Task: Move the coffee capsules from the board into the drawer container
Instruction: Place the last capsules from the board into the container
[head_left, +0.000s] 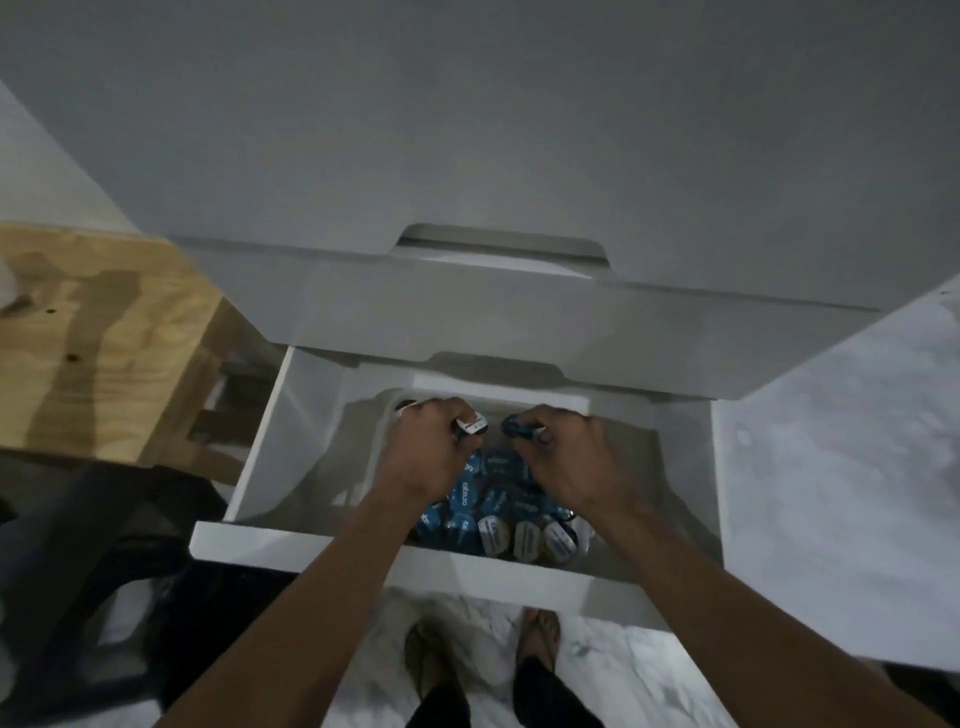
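room: dim, pale floor (831, 467), white cabinet (467, 130) ahead, view looks straight down past the person's feet (540, 631)
drawer: lower drawer (332, 551) pulled out toward the person, the one above it only slightly out
container: clear tub (358, 441) sits inside the drawer, walls hard to make out in the low light
capsules: pile (498, 509) of blue-lidded and white-lidded ones already lying in the tub, heaped toward the near end
left hand: left hand (431, 441) over the far end of the tub, fingers curled round a white capsule (472, 423) that sticks out at the thumb side; maybe more inside the fist, cannot tell
right hand: right hand (566, 447) beside it, also curled, holding a blue capsule (519, 428); total count in that fist cannot tell
hands vs pile: both held above the pile, near each other but apart, not touching the heap as far as visible
board: wooden board (104, 338) at left, beside the cabinet; the visible part shows no capsules, far edge out of frame
progress: looks late, judging by the many capsules in the tub
left to do: let go of the two handfuls into the tub; any more on the board cannot be told from here
risk: a capsule could fall between tub and drawer wall if released off-centre
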